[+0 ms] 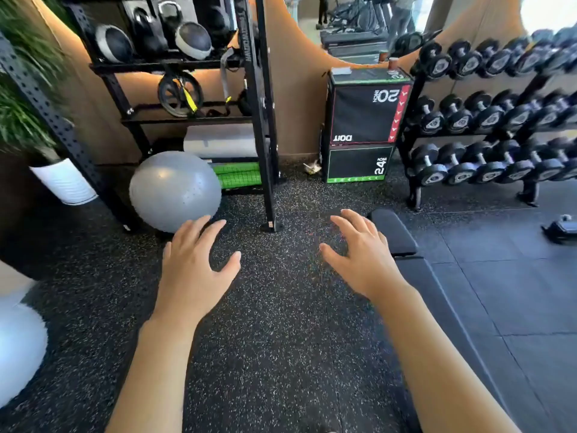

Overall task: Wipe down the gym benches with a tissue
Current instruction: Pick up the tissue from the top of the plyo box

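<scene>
Two hands: both were held out over the speckled floor (281, 307), palms down and empty.
Left hand (193, 270): fingers were loosely spread, thumb out to the side, touching nothing.
Right hand (359, 257): fingers were spread and slightly curled, holding nothing; it hovered just beside the bench's near edge.
Bench (396, 235): a black padded bench lay to the right of the right hand, running from its rounded head end toward the bottom of the view, partly hidden by the right forearm.
Tissue: none was in either hand. A small pale packet (341, 70) sat on top of the stacked plyo boxes (362, 120) against the far wall; whether it held tissues could not be told. A crumpled scrap (312, 167) lay on the floor beside the boxes.
Tissue handling: judged light, limp and easy to tear, so it would want bunching into a pad under flat fingers, not a fingertip pinch.
Bench handling: the pad looked firm with a smooth, likely slippery cover, heavy enough to stay put under a wipe; long strokes along its length would suit.
Stage: wiping seemed not yet begun, since a tissue first had to be fetched.
Surroundings: a grey exercise ball (175, 190) and a dumbbell rack (499, 120) stood well apart from the hands.
</scene>
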Demonstrator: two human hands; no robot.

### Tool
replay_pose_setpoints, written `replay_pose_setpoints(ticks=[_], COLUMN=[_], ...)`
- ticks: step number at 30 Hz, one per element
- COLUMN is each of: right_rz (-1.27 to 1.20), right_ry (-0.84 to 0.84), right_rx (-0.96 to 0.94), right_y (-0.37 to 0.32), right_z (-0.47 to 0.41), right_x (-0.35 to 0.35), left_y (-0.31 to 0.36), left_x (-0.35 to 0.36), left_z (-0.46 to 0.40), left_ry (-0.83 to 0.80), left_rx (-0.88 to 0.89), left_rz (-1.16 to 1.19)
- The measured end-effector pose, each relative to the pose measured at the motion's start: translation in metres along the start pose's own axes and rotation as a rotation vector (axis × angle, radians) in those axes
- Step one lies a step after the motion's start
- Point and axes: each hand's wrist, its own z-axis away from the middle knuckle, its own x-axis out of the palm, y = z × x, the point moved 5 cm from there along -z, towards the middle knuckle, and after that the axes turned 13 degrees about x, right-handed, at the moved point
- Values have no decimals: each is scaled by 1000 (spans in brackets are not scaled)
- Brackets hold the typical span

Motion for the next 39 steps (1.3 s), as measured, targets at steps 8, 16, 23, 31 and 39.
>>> replay_pose_setpoints(ticks=[8,16,23,31,39], right_rz=[-40,-55,0,35,52], right_ry=[26,26,45,74,132], right_rx=[73,81,115,135,186], right_y=[54,47,20,-59,-104], right_z=[-71,-138,-224,-342,-417], right_x=[-28,-16,19,65,73], left_y=[37,9,-62,-177,-240], left_x=[29,55,93,108,109], left_z=[-87,-144,-218,-326,-414], left_ry=[-17,-33,-49,-60,-79], left_rx=[27,18,47,82,157], left_rz=[36,43,89,100,48])
